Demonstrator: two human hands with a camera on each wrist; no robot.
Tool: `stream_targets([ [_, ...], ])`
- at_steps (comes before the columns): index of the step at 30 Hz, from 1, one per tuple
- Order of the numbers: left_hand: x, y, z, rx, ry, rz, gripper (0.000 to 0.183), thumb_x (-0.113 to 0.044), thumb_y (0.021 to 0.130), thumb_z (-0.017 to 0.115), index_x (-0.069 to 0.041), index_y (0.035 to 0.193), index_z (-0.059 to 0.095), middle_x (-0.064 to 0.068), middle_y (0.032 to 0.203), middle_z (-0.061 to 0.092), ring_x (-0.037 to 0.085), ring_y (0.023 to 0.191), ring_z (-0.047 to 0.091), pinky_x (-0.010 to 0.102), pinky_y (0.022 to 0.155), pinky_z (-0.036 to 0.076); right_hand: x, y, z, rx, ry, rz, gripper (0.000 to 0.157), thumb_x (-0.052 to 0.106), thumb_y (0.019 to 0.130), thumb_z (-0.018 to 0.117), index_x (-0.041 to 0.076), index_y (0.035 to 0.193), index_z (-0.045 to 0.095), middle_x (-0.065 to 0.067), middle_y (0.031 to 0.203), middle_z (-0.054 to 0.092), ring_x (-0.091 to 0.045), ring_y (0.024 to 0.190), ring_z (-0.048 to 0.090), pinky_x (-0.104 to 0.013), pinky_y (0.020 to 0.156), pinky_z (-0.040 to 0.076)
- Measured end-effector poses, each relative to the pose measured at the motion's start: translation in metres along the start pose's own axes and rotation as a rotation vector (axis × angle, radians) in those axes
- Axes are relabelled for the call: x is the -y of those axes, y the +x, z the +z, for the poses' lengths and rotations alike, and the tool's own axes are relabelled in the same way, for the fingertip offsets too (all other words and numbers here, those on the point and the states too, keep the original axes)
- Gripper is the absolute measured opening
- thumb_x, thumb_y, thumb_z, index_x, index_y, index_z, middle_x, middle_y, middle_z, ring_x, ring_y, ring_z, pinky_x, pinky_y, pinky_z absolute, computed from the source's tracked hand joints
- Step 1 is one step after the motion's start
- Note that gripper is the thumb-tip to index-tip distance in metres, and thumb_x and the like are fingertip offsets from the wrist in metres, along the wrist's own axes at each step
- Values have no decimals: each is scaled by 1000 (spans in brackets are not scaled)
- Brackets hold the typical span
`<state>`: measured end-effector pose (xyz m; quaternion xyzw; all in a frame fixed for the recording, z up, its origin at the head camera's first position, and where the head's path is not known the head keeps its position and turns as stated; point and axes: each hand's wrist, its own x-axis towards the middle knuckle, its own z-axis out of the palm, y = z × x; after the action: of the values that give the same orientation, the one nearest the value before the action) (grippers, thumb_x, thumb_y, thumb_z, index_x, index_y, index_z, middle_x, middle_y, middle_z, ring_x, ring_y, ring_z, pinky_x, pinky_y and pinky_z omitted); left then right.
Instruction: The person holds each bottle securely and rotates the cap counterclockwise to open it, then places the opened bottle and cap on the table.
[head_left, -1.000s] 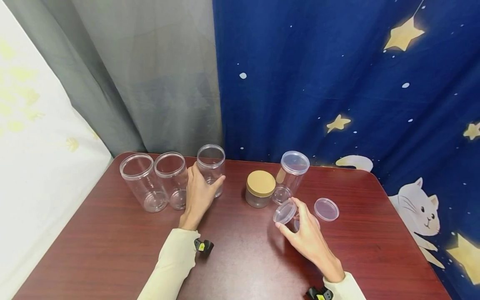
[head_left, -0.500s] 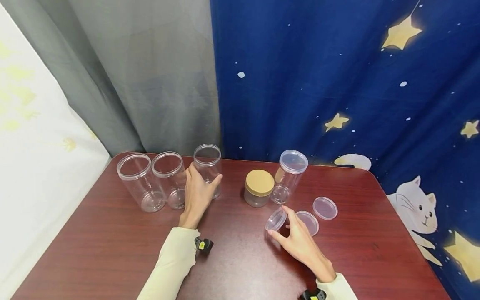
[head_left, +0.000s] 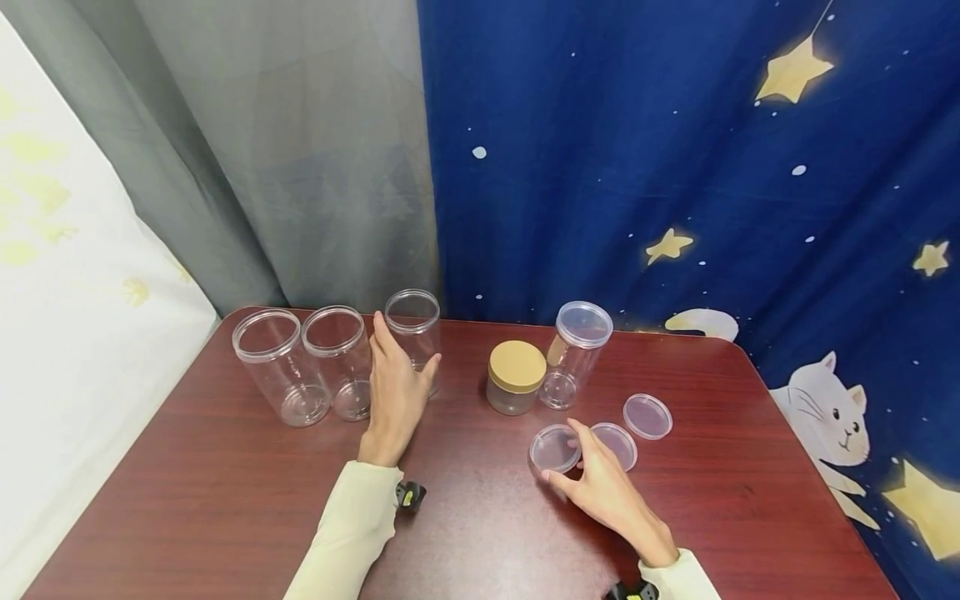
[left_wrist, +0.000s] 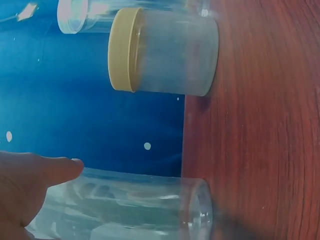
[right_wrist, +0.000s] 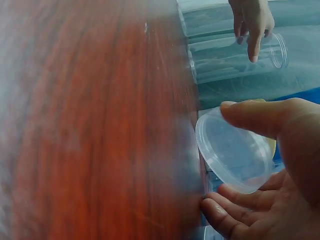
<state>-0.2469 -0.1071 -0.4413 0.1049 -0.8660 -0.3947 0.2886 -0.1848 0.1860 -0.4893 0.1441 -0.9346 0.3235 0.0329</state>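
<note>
My right hand [head_left: 611,492] pinches a clear round plastic lid [head_left: 553,450] by its rim, between thumb and fingers, low over the table. In the right wrist view the lid [right_wrist: 232,150] appears tilted, with the thumb on its upper edge. Two similar lids, a nearer one [head_left: 617,447] and a farther one [head_left: 648,417], lie flat to the right. Beside a tall clear open jar [head_left: 422,333] is my left hand [head_left: 396,396], index finger extended and thumb spread apart. The left wrist view shows the thumb at that jar's side [left_wrist: 135,205]; the other fingers are mostly hidden there.
Two more lidless clear jars, one at far left [head_left: 281,375] and one beside it [head_left: 337,358], stand left of the left hand. A short jar with a gold lid [head_left: 516,377] stands mid-table, next to a tall lidded jar [head_left: 576,354]. Curtains [head_left: 525,167] hang behind the table [head_left: 465,533].
My right hand has carried the lid left and toward me, lowering it and turning it flatter. The left hand's fingers have straightened beside the jar, which has stayed in place.
</note>
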Motion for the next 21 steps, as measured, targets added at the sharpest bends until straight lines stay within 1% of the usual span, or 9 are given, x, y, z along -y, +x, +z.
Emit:
stream_targets([
  [2, -2, -2, -1, -19, 18, 50, 110, -16, 77, 86, -1, 156, 11, 28, 147, 36, 46, 125, 50, 54, 98, 47, 0, -1, 1, -1, -10, -9, 82, 24, 73, 88, -4, 139, 47, -14, 116, 64, -22, 97, 63, -36, 83, 54],
  [4, -5, -3, -2, -40, 35, 98, 110, -14, 77, 86, 1, 156, 11, 28, 151, 30, 43, 133, 43, 52, 102, 45, 0, -2, 1, 3, -25, -8, 82, 24, 73, 88, -5, 138, 48, -14, 116, 65, -23, 98, 63, -37, 84, 54],
  [6, -7, -4, -3, -63, 59, 134, 110, -14, 77, 86, 1, 156, 11, 27, 154, 25, 41, 139, 36, 49, 106, 43, 0, -2, 2, 9, -42, -1, 81, 25, 73, 88, -5, 138, 48, -14, 117, 65, -26, 103, 62, -40, 88, 52],
  [9, -11, -6, -5, -94, 80, 174, 109, -17, 76, 87, 2, 155, 13, 27, 156, 20, 39, 143, 30, 48, 108, 42, 0, -3, 2, 22, -65, 15, 81, 26, 73, 87, -4, 138, 48, -14, 120, 64, -30, 113, 59, -45, 95, 49],
  [12, -17, -8, -8, -100, 95, 195, 109, -21, 76, 86, 2, 155, 15, 27, 157, 17, 40, 144, 29, 49, 105, 44, -1, -2, 3, 30, -75, 22, 80, 25, 74, 87, -3, 138, 48, -15, 121, 64, -32, 117, 57, -46, 98, 47],
  [15, -22, -10, -10, -107, 110, 228, 106, -23, 76, 87, 3, 153, 19, 28, 157, 16, 42, 143, 29, 50, 106, 43, -1, -2, 3, 30, -81, 14, 80, 24, 73, 88, -4, 137, 49, -16, 123, 63, -34, 117, 56, -48, 99, 46],
  [18, -26, -12, -11, -138, 143, 275, 104, -24, 75, 87, 5, 151, 23, 30, 155, 18, 45, 144, 27, 52, 112, 35, -2, -1, 4, 33, -88, 3, 79, 23, 73, 88, -5, 136, 49, -18, 125, 62, -35, 119, 55, -49, 100, 45],
  [21, -27, -16, -9, -181, 178, 320, 101, -26, 73, 87, 7, 148, 27, 32, 153, 20, 48, 145, 22, 58, 116, 26, -1, -1, 4, 47, -90, 3, 79, 23, 73, 87, -6, 136, 49, -18, 126, 61, -35, 121, 54, -49, 101, 44],
])
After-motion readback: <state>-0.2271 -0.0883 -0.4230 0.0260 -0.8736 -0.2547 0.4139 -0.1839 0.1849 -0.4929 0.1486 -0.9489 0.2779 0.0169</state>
